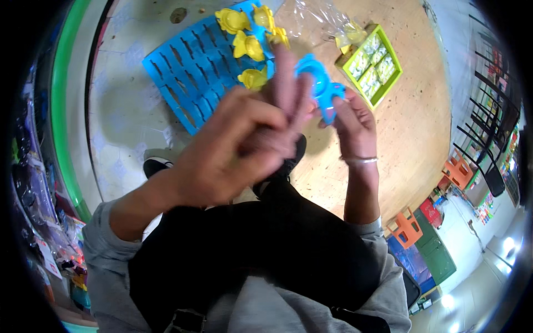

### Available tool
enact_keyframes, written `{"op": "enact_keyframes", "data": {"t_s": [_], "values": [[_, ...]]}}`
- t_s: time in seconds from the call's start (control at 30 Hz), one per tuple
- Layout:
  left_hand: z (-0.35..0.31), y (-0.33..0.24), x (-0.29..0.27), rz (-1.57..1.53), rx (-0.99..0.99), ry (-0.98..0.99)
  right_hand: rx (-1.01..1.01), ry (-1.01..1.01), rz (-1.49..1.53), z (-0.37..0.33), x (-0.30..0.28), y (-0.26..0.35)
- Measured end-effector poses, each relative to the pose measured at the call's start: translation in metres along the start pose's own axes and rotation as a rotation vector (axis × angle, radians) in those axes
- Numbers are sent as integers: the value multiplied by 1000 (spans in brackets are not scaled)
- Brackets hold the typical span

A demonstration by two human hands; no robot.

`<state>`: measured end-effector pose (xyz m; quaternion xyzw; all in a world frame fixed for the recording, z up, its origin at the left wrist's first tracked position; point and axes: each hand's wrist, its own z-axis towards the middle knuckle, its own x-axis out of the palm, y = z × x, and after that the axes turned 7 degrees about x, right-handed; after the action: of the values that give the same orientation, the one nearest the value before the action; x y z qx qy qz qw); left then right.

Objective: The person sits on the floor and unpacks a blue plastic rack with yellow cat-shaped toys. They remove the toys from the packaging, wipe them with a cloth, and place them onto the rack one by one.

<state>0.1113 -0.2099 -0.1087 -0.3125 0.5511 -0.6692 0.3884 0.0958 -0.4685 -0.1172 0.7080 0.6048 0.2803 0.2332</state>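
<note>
My right hand [356, 123], with a bracelet at the wrist, pinches a shiny blue plastic piece [318, 77] with a rounded hollow and a narrower end. My left hand [233, 141] is raised just left of that piece, blurred by motion. One or two of its fingers point up and the others look curled; whether it holds anything does not show. Behind it lies a blue slotted plastic rack [186, 69]. Several yellow flower-like plastic cups [248, 45] sit along the rack's right side, one partly covered by my left hand.
A lime-green tray [387, 95] of small wrapped packets stands on the wooden surface at the far right. Beside it lies a crumpled clear plastic bag [316, 19]. Packaged goods [41, 211] line the left edge. Orange stools [406, 227] and a green cabinet [436, 255] are at right.
</note>
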Motion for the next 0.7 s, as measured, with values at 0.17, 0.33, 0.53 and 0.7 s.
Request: {"op": "enact_keyframes", "data": {"t_s": [0.17, 0.33, 0.53, 0.7], "values": [[15, 11, 20, 835, 354, -90, -423, 287, -284, -16, 59, -7], [29, 23, -17, 1009, 301, -310, -185, 350, -80, -19, 74, 6], [13, 35, -61, -302, -482, -462, -59, 237, -10, -19, 73, 17], [3, 21, -47, -97, -118, -130, 65, 298, 31, -16, 75, 17]]}}
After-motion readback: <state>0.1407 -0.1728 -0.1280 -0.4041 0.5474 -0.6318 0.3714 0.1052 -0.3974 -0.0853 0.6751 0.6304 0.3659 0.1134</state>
